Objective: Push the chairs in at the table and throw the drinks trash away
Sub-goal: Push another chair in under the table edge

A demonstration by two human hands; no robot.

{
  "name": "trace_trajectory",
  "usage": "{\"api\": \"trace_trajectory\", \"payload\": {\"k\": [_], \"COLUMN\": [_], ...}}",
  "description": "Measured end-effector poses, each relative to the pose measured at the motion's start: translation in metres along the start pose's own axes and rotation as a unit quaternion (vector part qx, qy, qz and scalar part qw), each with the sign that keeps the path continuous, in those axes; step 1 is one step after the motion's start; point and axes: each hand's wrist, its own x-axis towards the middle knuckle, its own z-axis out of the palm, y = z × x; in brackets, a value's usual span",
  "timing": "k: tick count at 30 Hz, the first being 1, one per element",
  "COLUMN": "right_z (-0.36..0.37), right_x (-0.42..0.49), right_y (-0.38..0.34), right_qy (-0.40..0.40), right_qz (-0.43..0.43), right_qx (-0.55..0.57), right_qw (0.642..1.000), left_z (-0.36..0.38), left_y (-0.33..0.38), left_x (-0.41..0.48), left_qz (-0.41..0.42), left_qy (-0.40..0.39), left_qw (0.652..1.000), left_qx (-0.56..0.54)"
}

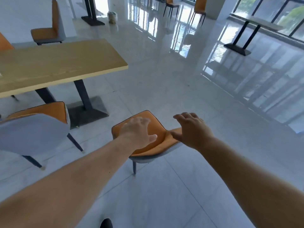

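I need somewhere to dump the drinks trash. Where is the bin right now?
In the head view the bin stands on the floor far ahead, upper centre-left, beyond the wooden table, just right of a dark table base.

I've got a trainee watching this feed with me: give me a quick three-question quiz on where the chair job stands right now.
1. True or false: the orange chair under the hands is already tucked under the wooden table.
2. Which hand is over the chair's seat: A) left hand B) right hand?
3. What stands on the floor by the far pillar?

Key
1. False; it stands clear of the table on the open floor.
2. A; the right hand is at the backrest.
3. A trash bin.
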Motion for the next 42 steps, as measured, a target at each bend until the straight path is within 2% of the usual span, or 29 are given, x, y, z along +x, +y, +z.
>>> {"api": "trace_trajectory", "payload": {"k": [5, 11, 16, 22, 28, 30, 35, 42], "right_z": [0.026, 0.070, 0.101, 0.129, 0.145, 0.153, 0.169, 0.172], "right_x": [-0.004, 0.040, 0.079, 0.113, 0.141, 0.140, 0.136, 0.141], "right_y": [0.068, 0.121, 0.150, 0.169, 0.174, 0.175, 0.183, 0.177], "right_qy": [-0.030, -0.087, -0.146, -0.219, -0.284, -0.292, -0.281, -0.250], "right_qz": [-0.001, -0.066, -0.121, -0.181, -0.269, -0.296, -0.317, -0.353], "right_qx": [0.006, 0.004, -0.013, -0.025, -0.049, -0.074, -0.089, -0.100], "right_qw": [1.000, 0.994, 0.982, 0.959, 0.919, 0.906, 0.901, 0.896], "left_z": [0.041, 0.090, 0.127, 0.145, 0.146, 0.151, 0.167, 0.168], "left_y": [0.060, 0.089, 0.083, 0.079, 0.087, 0.092, 0.106, 0.101], "left_x": [0.028, 0.087, 0.114, 0.121, 0.106, 0.095, 0.079, 0.077], "left_qz": [0.005, -0.016, -0.069, -0.124, -0.221, -0.243, -0.276, -0.294], "left_qy": [-0.017, -0.059, -0.127, -0.169, -0.255, -0.249, -0.161, -0.147], "left_qw": [1.000, 0.997, 0.988, 0.977, 0.940, 0.935, 0.945, 0.940], "left_qx": [-0.006, -0.046, -0.063, -0.030, -0.054, -0.064, -0.075, -0.087]}}
